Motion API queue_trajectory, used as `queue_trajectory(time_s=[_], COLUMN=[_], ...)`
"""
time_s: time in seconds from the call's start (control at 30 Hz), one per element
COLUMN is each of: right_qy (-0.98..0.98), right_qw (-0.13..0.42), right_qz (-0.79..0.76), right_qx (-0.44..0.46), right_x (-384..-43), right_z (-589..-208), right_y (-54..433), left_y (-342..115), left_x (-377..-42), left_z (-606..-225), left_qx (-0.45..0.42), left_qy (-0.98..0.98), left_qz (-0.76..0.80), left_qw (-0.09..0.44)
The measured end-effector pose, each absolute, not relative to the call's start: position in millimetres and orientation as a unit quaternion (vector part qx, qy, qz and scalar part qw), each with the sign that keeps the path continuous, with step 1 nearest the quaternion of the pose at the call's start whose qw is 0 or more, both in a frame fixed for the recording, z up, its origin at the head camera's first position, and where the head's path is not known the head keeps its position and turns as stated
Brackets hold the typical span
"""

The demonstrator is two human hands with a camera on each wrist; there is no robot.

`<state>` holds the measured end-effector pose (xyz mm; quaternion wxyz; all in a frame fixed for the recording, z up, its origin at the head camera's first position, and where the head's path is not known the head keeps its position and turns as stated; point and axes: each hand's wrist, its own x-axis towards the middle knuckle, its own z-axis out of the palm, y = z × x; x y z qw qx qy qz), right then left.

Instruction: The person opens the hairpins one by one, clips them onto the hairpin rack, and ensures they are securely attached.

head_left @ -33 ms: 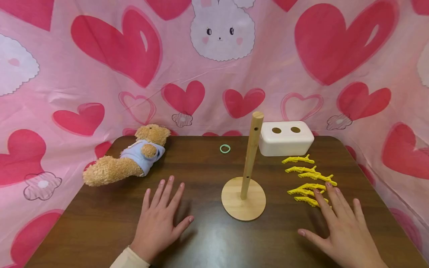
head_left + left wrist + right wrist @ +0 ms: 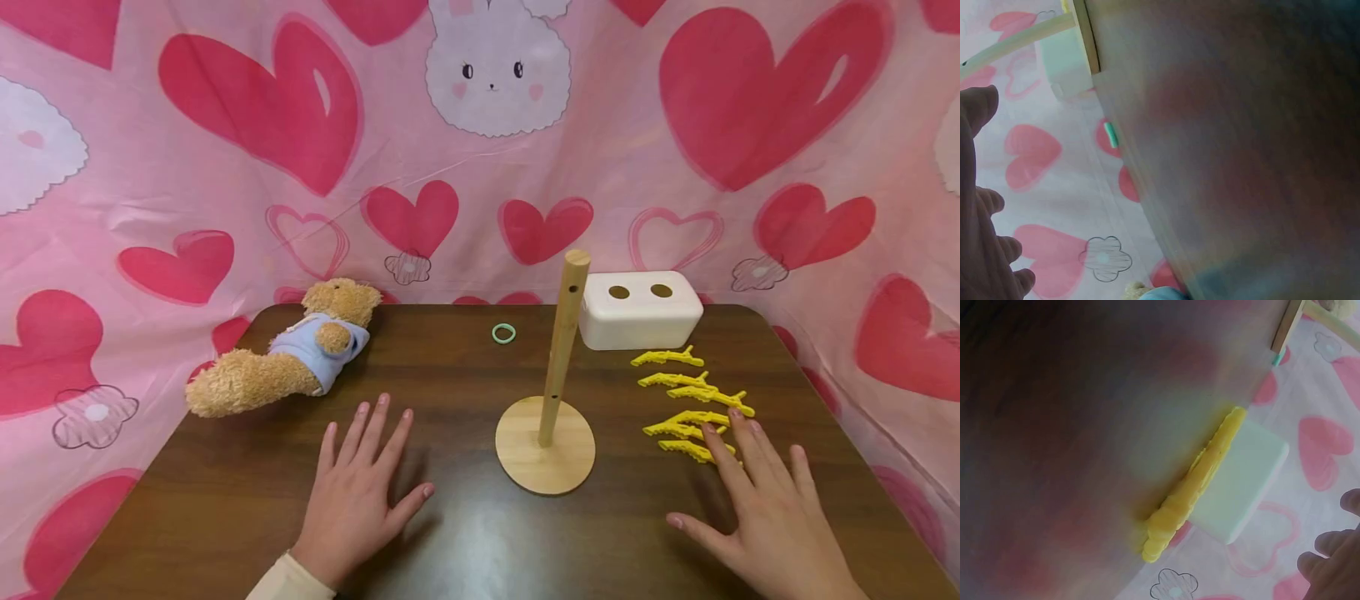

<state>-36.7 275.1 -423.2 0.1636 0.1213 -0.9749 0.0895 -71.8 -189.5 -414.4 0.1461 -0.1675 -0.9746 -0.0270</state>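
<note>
With fingers spread, my left hand (image 2: 356,492) is over the near left part of the table, holding nothing. My right hand (image 2: 776,517) is also spread out; its fingertips overlap the nearest yellow alligator hair clips (image 2: 690,450) in the head view, and I cannot tell if they touch. Several such clips lie in a loose column on the right. Between the hands stands an upright wooden post (image 2: 558,358) on a round wooden base (image 2: 517,454). Both wrist views catch only fingers at one edge, the left hand (image 2: 979,231) and the right hand (image 2: 1338,556).
A teddy bear (image 2: 247,383) in a blue top (image 2: 303,342) lies at the back left. Toward the back middle is a mint-green ring (image 2: 504,342). Behind the clips sits a white box (image 2: 641,325) with two round holes on top. Heart-patterned pink cloth (image 2: 465,167) hangs around the dark table (image 2: 465,542).
</note>
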Motion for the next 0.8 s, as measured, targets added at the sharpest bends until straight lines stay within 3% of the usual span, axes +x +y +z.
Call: queue_trajectory(time_s=[0.47, 0.8], right_qy=[-0.957, -0.942], right_qw=[0.208, 0.21], right_qz=[0.132, 0.209], right_qx=[0.156, 0.161], right_x=[-41.7, -45.1], right_z=[-425.7, -431.4], right_y=[282.0, 289.9], left_y=[-188.8, -186.0], left_x=[-72.7, -71.1], left_z=[-418.2, -420.5], left_qx=[-0.161, -0.163], left_qy=[-0.976, -0.973], left_qz=[-0.036, -0.058], left_qw=[0.145, 0.154])
